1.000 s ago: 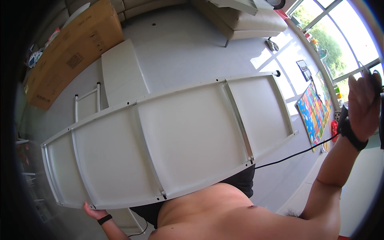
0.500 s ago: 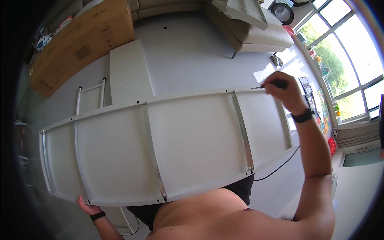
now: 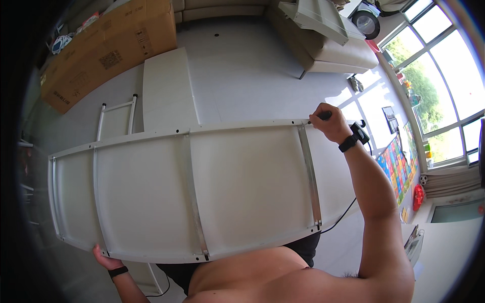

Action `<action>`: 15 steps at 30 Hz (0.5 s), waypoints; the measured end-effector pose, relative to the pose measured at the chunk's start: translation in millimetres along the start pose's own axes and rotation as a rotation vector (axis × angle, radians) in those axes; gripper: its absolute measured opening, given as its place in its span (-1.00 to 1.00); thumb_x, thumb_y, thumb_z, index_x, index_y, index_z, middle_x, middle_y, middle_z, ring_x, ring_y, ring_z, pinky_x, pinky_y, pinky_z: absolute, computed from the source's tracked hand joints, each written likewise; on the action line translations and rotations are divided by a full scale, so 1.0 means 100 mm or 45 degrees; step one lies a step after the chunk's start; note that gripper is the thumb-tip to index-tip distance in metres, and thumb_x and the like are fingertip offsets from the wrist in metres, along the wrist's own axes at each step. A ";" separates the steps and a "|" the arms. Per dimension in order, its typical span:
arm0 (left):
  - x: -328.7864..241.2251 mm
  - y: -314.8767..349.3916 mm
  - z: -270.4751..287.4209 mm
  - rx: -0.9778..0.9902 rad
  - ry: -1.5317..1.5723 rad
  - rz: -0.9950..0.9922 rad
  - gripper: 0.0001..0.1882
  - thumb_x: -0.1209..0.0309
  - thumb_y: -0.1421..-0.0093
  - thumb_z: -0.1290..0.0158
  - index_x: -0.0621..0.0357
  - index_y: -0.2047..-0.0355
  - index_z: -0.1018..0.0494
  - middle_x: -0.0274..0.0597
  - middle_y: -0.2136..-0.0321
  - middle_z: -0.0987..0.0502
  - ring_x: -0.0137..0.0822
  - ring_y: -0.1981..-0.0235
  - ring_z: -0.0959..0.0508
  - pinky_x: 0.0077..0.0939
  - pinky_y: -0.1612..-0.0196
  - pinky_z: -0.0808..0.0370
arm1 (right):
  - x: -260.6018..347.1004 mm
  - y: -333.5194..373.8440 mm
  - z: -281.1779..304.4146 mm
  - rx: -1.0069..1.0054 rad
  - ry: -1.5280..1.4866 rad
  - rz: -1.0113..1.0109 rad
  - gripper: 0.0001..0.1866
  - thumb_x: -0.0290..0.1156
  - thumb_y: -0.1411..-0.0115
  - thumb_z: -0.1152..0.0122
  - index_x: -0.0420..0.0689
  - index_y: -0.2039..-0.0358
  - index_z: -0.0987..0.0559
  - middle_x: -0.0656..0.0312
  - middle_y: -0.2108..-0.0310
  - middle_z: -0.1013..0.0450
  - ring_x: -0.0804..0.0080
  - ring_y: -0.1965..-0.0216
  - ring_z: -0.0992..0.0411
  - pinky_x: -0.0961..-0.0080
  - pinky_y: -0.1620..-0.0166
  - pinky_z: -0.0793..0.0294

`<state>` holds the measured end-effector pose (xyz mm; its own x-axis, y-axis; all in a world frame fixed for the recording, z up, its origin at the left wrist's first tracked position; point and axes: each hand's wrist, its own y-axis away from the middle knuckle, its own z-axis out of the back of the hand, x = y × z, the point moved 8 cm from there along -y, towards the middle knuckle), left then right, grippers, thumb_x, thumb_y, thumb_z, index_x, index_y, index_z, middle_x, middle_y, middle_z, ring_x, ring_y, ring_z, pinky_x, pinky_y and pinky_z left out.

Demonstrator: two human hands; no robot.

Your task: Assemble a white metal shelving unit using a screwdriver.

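A long white panel [image 3: 247, 182] with a raised rim lies across in front of me, its inner side facing up. Metal crossbars [image 3: 309, 174] span it from the far rim to the near one. My right hand [image 3: 331, 126] is closed round the black handle of a screwdriver [image 3: 325, 115]. Its tip points at the far rim beside the end of the right-hand crossbar; whether it touches, I cannot tell. At the near left corner my left hand [image 3: 108, 259] grips the panel's edge, thumb at the rim and the other fingers mostly hidden.
Beyond the panel, a flat white board [image 3: 166, 86] and a white tubular frame [image 3: 117, 118] lie on the floor. A large cardboard box [image 3: 108, 53] stands far left. Far right is a beige sofa [image 3: 338, 55] with white metal parts [image 3: 318, 20] on it. A black cable [image 3: 343, 216] runs past the panel's right end.
My right hand has brought the screwdriver left along the far rim to the right-hand crossbar's end. The left hand keeps its grip on the panel. The view has shifted slightly.
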<state>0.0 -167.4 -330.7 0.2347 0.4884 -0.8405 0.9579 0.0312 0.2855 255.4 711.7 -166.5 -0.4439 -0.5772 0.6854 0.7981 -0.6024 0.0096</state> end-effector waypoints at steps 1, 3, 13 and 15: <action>0.00 0.02 -0.02 0.012 -0.013 0.004 -0.59 0.14 -0.31 0.08 0.19 0.04 -0.45 -0.13 0.07 -0.55 -0.11 0.00 -0.55 -0.10 -0.08 -0.50 | -0.02 0.00 0.00 -0.013 -0.002 0.007 -0.77 -0.31 -0.14 -0.31 -0.23 0.43 -0.56 0.29 0.58 -0.47 0.58 0.52 -0.37 0.54 0.40 -0.40; -0.03 0.05 -0.02 0.016 -0.033 0.001 -0.58 0.14 -0.31 0.07 0.20 0.03 -0.46 -0.13 0.06 -0.55 -0.11 0.00 -0.55 -0.11 -0.08 -0.50 | 0.01 0.01 -0.01 -0.015 0.016 0.001 -0.77 -0.31 -0.14 -0.32 -0.24 0.42 -0.57 0.28 0.58 -0.48 0.57 0.52 -0.37 0.53 0.40 -0.41; -0.04 0.09 0.00 -0.071 -0.036 -0.009 -0.55 0.14 -0.28 0.05 0.23 0.01 -0.45 -0.11 0.06 -0.55 -0.10 -0.01 -0.54 -0.12 -0.10 -0.49 | 0.13 0.01 0.00 -0.008 0.110 0.031 -0.77 -0.31 -0.13 -0.33 -0.23 0.43 -0.59 0.25 0.56 -0.51 0.53 0.51 -0.42 0.50 0.37 -0.46; -0.04 0.08 0.03 -0.093 -0.035 -0.008 -0.55 0.14 -0.27 0.04 0.24 0.01 -0.45 -0.11 0.06 -0.55 -0.09 -0.02 -0.54 -0.12 -0.10 -0.49 | 0.16 0.01 0.00 -0.006 0.134 0.042 -0.77 -0.31 -0.13 -0.34 -0.23 0.42 -0.59 0.25 0.56 -0.52 0.52 0.51 -0.43 0.51 0.36 -0.46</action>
<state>7.5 -171.5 -326.5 0.2342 0.4642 -0.8542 0.9448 0.0983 0.3124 249.5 701.7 -155.3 -0.4582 -0.6511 0.6051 0.8111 -0.5847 -0.0150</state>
